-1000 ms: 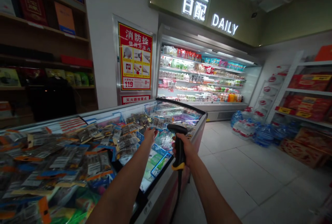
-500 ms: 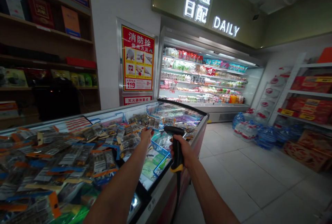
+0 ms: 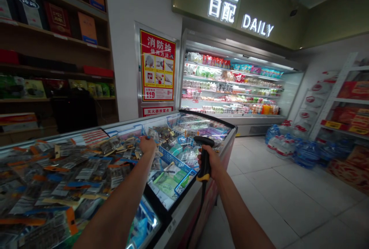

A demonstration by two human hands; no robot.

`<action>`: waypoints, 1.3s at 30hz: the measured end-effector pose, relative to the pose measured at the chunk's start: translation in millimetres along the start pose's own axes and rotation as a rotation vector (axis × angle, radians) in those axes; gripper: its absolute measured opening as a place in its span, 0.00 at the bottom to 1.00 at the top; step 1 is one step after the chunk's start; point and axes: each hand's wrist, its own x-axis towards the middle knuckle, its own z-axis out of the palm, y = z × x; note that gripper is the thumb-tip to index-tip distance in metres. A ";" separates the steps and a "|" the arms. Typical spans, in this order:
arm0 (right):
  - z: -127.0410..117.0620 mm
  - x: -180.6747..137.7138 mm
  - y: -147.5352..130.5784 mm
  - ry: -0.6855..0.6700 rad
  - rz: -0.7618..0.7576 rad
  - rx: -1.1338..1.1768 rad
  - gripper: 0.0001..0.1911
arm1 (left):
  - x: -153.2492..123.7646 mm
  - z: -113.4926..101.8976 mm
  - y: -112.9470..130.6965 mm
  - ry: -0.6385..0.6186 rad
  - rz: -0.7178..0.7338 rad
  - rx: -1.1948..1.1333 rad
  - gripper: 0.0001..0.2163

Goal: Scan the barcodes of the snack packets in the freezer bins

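Note:
My right hand is wrapped round the grip of a black barcode scanner with a yellow band, held upright over the near corner of a chest freezer. My left hand reaches out over the freezer's glass lid and rests among several small hanging packets with orange and blue header cards. Its fingers are curled down on a packet at the pile's far edge. Whether they grip it I cannot make out.
Inside the freezer sits a blue basket of frozen goods. An open chiller stands behind under a DAILY sign. A red fire notice hangs on the wall. Water bottles crowd the floor at right, beside white shelves. Wooden shelves stand left.
My left hand has moved left and farther out over the packets. The scanner hand has shifted slightly right, and the view has turned a little.

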 end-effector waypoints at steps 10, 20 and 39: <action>-26.3 9.0 -4.8 0.034 -0.052 0.050 0.11 | -37.7 -6.2 26.4 0.092 0.478 0.258 0.17; -63.7 16.3 -13.1 0.094 -0.087 0.053 0.12 | -128.5 98.2 -0.7 -0.836 0.657 0.591 0.20; -52.9 9.2 -3.1 0.050 -0.043 0.043 0.13 | -92.4 61.1 -9.9 -0.635 0.548 0.806 0.20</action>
